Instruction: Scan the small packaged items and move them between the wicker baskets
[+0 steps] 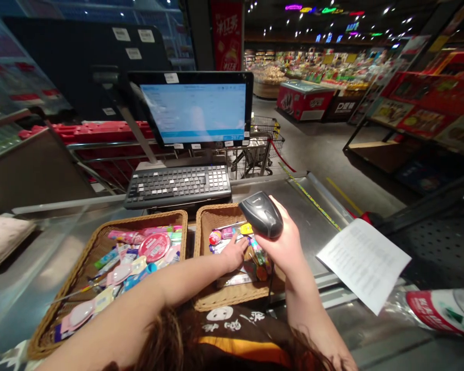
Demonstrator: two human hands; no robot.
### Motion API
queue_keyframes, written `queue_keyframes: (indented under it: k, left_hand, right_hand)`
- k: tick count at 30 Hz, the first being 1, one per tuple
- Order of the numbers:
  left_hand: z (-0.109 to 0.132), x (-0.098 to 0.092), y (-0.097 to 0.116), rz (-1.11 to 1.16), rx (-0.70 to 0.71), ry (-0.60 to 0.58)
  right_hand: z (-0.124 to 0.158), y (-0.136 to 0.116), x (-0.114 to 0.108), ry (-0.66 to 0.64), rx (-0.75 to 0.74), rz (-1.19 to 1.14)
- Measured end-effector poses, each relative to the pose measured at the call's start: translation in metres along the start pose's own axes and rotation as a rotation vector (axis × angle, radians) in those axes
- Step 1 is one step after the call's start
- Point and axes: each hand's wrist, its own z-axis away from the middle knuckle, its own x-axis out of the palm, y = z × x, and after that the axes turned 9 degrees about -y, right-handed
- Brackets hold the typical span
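From the head-worn camera, two shallow wicker baskets sit just beside each other on a stainless-steel checkout counter (313, 219), directly below a black keyboard (178, 186) and a lit touchscreen monitor (195, 109).

The left-hand basket (147, 220) is the larger and fuller, holding a loose heap of flat blister-carded goods (119, 273), mostly pink and blue, with a round pink packet (154, 247) near its middle. Their exact kind is too small to tell.

The right-hand basket (216, 214) holds a smaller mix of carded and packeted small goods (226, 239) in pink, yellow and purple, partly hidden by the person's hands.

The person's left hand (234, 252) reaches into this basket, its fingers pressed together and resting on the packets. The right hand (278, 245) is above the same basket, wrapped around a black handheld barcode scanner (261, 215), with the scanner's head pointing forward and down towards the goods.

A printed paper sheet (365, 263) lies on the counter edge to the right, near a plastic-wrapped item with a red label (441, 309). Beyond the monitor stands a wire shopping cart (259, 147), and further back a red-sided freezer chest (303, 100) sits on the shop floor.
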Motion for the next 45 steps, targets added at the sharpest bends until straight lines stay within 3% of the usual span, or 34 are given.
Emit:
queue_keyframes:
  k: [6, 12, 19, 27, 35, 40, 45]
  left_hand:
    - [0.006, -0.024, 0.004, -0.118, -0.058, -0.093]
    - [0.025, -0.079, -0.005, -0.112, -0.016, -0.039]
    - [0.088, -0.132, -0.025, -0.015, 0.003, 0.238]
    - [0.149, -0.165, -0.043, -0.026, -0.044, 0.607]
    - [0.199, -0.204, -0.038, -0.097, -0.129, 0.887]
    - [0.223, -0.226, -0.035, -0.105, -0.165, 1.021]
    - [0.238, -0.234, -0.036, -0.096, -0.192, 1.068]
  right_hand:
    - [0.001, -0.005, -0.006, 0.015, 0.015, 0.004]
    - [0.003, -0.007, -0.005, 0.039, -0.02, 0.048]
    - [-0.001, -0.017, 0.004, 0.016, -0.056, 0.092]
    - [-0.017, -0.031, 0.02, 0.012, -0.163, 0.15]
    - [-0.011, -0.058, 0.026, 0.004, -0.258, 0.213]
    - [-0.007, -0.073, 0.028, -0.014, -0.299, 0.245]
    - [-0.004, -0.084, 0.033, -0.043, -0.353, 0.284]
